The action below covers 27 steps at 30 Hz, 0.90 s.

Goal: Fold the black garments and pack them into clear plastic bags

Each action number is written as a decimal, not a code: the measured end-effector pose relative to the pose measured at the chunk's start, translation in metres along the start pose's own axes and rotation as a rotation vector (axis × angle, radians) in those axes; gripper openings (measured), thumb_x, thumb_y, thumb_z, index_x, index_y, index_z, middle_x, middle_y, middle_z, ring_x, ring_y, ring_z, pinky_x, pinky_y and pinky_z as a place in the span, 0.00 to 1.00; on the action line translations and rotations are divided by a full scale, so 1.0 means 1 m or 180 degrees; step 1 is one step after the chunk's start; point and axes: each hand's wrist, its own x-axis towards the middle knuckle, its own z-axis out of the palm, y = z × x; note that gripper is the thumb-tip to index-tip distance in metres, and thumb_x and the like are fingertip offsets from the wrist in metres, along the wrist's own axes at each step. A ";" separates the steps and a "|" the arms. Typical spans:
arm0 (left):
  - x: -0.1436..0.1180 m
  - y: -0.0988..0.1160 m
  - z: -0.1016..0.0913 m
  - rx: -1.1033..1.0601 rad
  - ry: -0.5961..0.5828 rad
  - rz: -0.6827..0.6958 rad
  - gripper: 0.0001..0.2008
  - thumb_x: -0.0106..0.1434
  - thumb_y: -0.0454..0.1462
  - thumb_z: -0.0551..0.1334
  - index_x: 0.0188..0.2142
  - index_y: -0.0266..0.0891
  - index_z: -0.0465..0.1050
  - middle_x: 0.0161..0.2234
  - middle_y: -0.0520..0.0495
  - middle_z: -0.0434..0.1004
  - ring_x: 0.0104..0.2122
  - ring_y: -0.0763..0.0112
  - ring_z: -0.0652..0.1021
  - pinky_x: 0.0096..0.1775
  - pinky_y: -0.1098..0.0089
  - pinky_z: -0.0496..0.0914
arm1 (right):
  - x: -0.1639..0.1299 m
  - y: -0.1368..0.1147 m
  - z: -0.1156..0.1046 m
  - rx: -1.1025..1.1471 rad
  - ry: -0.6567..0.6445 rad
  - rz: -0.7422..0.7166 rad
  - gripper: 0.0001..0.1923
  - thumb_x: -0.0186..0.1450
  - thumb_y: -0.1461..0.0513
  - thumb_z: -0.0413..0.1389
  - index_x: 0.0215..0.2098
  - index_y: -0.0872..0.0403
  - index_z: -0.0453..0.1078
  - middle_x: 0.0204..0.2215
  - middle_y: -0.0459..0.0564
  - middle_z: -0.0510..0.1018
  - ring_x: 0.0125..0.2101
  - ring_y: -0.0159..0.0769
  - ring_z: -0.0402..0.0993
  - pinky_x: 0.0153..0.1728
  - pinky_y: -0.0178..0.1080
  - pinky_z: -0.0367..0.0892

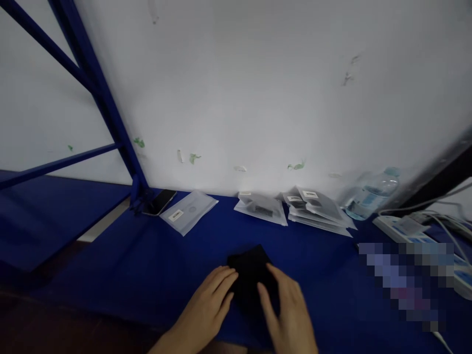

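On the blue tabletop (147,268), our left hand (208,302) and our right hand (291,307) touch opposite sides of a black item (251,270) between them, fingers slightly bent; against such dark material, we cannot tell whether either hand grips it. Farther back, frosted pouches (191,209) lie near the wall (236,98).

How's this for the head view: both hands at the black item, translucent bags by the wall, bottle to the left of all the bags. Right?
Not quite: the head view shows the bottle to the right of all the translucent bags. Left hand and right hand are at the black item, bags by the wall.
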 end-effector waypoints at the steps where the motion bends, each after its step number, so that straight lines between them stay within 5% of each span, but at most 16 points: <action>1: 0.000 0.001 0.000 -0.0016 -0.0012 -0.0028 0.22 0.69 0.33 0.53 0.62 0.45 0.58 0.58 0.47 0.68 0.58 0.62 0.67 0.57 0.58 0.68 | 0.004 0.007 -0.001 -0.0086 0.0135 0.0223 0.28 0.68 0.48 0.45 0.57 0.58 0.62 0.48 0.61 0.75 0.48 0.48 0.73 0.45 0.49 0.70; 4: 0.004 0.002 -0.004 -0.0096 -0.0015 0.0072 0.20 0.68 0.31 0.52 0.58 0.45 0.63 0.54 0.46 0.72 0.56 0.62 0.68 0.56 0.57 0.67 | 0.012 0.019 0.008 -0.0275 0.0148 0.0448 0.38 0.62 0.38 0.46 0.54 0.60 0.65 0.41 0.63 0.77 0.41 0.53 0.74 0.40 0.52 0.70; 7: 0.025 -0.019 -0.017 -0.0216 0.0123 0.0185 0.16 0.66 0.29 0.51 0.49 0.43 0.70 0.46 0.46 0.76 0.51 0.63 0.71 0.54 0.59 0.67 | 0.015 0.017 0.019 -0.0251 -0.0018 0.0472 0.38 0.59 0.37 0.49 0.51 0.58 0.68 0.36 0.59 0.77 0.37 0.50 0.74 0.38 0.50 0.70; 11: 0.075 -0.089 -0.046 0.0071 0.0593 -0.0952 0.09 0.64 0.34 0.54 0.40 0.37 0.71 0.41 0.43 0.75 0.46 0.62 0.73 0.50 0.62 0.66 | 0.015 0.010 0.023 -0.0147 -0.0140 0.0554 0.33 0.60 0.41 0.54 0.51 0.57 0.68 0.36 0.58 0.77 0.37 0.50 0.74 0.36 0.49 0.70; 16: 0.126 -0.157 -0.061 0.0132 0.0439 -0.1439 0.10 0.60 0.43 0.62 0.31 0.37 0.71 0.31 0.46 0.75 0.33 0.62 0.75 0.38 0.65 0.68 | 0.018 0.007 0.017 0.0051 -0.0369 0.0676 0.25 0.60 0.45 0.57 0.45 0.55 0.71 0.33 0.55 0.78 0.36 0.50 0.74 0.36 0.52 0.70; 20: 0.141 -0.168 -0.052 0.0045 0.0206 -0.1572 0.13 0.61 0.44 0.63 0.29 0.36 0.73 0.29 0.49 0.76 0.34 0.62 0.76 0.38 0.66 0.69 | 0.024 0.006 0.015 0.0090 -0.0503 0.0738 0.20 0.58 0.48 0.60 0.41 0.54 0.73 0.33 0.55 0.78 0.36 0.51 0.74 0.37 0.52 0.70; 24: 0.141 -0.167 -0.051 -0.0118 0.0090 -0.1659 0.12 0.66 0.42 0.60 0.42 0.34 0.72 0.40 0.47 0.76 0.38 0.64 0.77 0.40 0.61 0.72 | 0.028 0.008 0.017 0.0194 -0.0661 0.0812 0.18 0.58 0.49 0.60 0.37 0.55 0.73 0.32 0.56 0.78 0.38 0.52 0.75 0.39 0.52 0.70; 27: 0.133 -0.157 -0.053 -0.0360 0.0000 -0.1566 0.12 0.63 0.42 0.61 0.33 0.34 0.75 0.31 0.49 0.77 0.35 0.62 0.77 0.38 0.65 0.69 | 0.027 0.009 0.020 0.0375 -0.0538 0.0875 0.21 0.57 0.50 0.61 0.40 0.57 0.73 0.36 0.58 0.78 0.39 0.53 0.74 0.40 0.53 0.70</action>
